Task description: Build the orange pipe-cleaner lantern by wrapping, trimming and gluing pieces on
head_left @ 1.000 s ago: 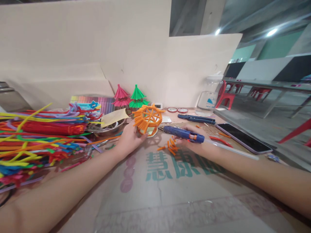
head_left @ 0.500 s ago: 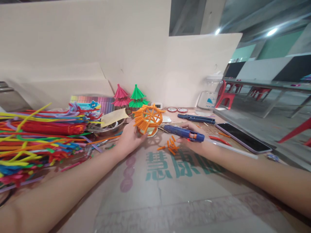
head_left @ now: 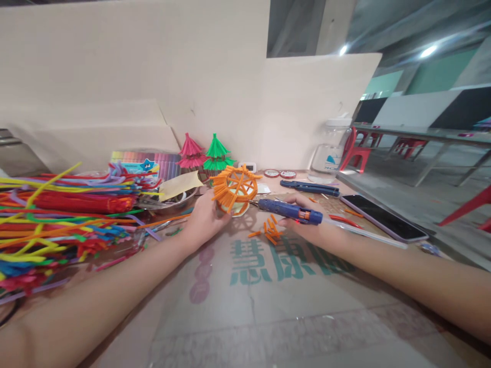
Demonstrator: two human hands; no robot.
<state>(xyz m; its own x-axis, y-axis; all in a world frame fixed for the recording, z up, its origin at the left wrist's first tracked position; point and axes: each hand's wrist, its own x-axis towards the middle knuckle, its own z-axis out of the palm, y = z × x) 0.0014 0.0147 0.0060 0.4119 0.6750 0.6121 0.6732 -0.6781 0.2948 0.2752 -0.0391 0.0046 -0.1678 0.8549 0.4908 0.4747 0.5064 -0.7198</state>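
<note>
Worktop (head_left: 268, 306), cardboard-covered. Orange offcuts (head_left: 270, 231), heaped loose, within reach of right hand (head_left: 307, 225). Grip wrapped round blue glue gun (head_left: 289, 210), held low, nozzle towards the ball. Just beyond, left hand (head_left: 203, 220), grip pinching orange wire ball (head_left: 233, 191) mid-worktop, tilted to face the nozzle. Leftward, coloured stems (head_left: 57, 220), piled. Farther back, phone (head_left: 383, 217), paper trees (head_left: 217, 151).
</note>
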